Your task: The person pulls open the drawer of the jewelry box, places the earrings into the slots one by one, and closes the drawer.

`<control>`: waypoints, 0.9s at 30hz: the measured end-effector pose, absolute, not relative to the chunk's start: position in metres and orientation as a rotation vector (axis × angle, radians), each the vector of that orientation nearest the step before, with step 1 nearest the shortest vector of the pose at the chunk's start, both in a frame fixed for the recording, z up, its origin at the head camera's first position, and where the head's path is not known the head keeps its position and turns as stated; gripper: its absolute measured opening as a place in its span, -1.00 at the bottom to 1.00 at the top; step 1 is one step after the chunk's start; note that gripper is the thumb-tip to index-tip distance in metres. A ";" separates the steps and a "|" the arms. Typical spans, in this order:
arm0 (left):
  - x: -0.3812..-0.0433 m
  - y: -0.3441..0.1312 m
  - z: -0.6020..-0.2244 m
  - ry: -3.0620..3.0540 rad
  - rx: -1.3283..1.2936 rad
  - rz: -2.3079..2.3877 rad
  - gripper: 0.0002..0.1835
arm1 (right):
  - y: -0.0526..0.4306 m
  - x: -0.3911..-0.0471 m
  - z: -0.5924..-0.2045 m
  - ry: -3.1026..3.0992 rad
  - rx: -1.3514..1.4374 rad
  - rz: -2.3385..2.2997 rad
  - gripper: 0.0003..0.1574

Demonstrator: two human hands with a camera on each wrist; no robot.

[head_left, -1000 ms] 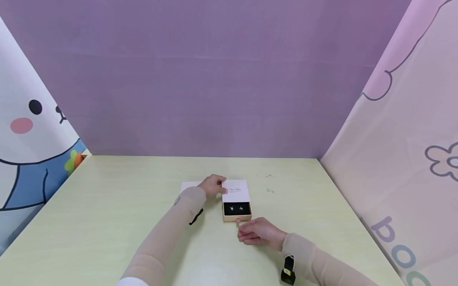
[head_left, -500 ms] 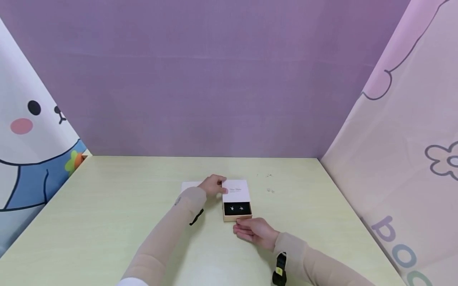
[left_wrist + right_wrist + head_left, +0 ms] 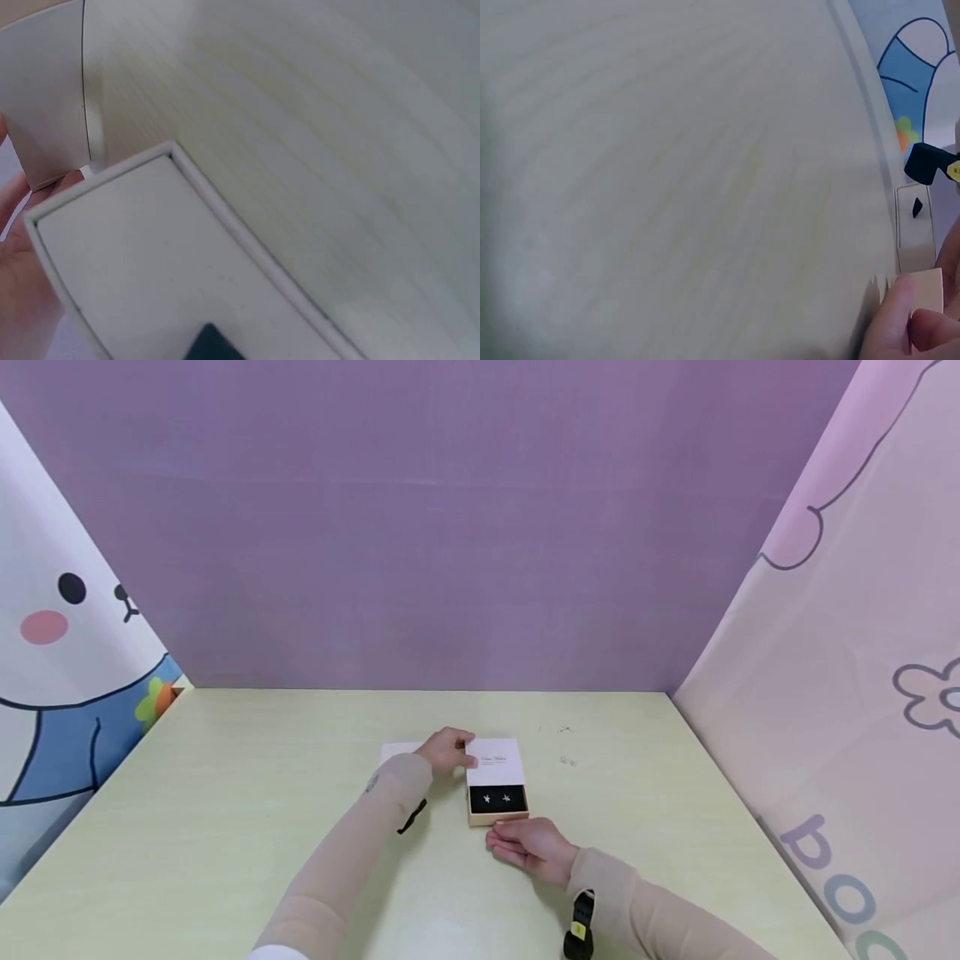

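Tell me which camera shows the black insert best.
The head view: it looks down into the open drawer, showing the black insert with two star-shaped pieces on it, though small. The left wrist view shows the white sleeve but no insert; in the right wrist view I can't make the insert out.

Among the coloured letters on the right-hand wall (image 3: pixel 825 693), a blue "o" (image 3: pixel 829 898) was readable; the white box (image 3: pixel 491 775) bore print too small to read.
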State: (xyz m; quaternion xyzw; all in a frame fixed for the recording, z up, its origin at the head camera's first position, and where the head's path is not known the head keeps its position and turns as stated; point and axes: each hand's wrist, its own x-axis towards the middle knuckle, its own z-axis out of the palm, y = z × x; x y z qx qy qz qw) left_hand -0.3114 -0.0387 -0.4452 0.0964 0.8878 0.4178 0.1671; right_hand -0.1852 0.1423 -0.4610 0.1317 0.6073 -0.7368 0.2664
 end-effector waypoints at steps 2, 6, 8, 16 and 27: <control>-0.311 -0.039 -0.444 2.527 0.274 1.188 -0.36 | 0.142 -0.185 -0.462 1.672 0.351 -1.975 -0.67; -0.310 -0.039 -0.443 2.533 0.275 1.176 -0.36 | 0.142 -0.185 -0.463 1.715 0.359 -1.947 -0.68; -0.309 -0.039 -0.443 2.537 0.270 1.174 -0.36 | 0.142 -0.186 -0.464 1.722 0.361 -1.936 -0.68; -0.309 -0.038 -0.443 2.543 0.265 1.173 -0.36 | 0.144 -0.188 -0.467 1.717 0.345 -1.930 -0.68; -0.309 -0.037 -0.441 2.545 0.286 1.165 -0.36 | 0.145 -0.190 -0.466 1.705 0.333 -1.939 -0.67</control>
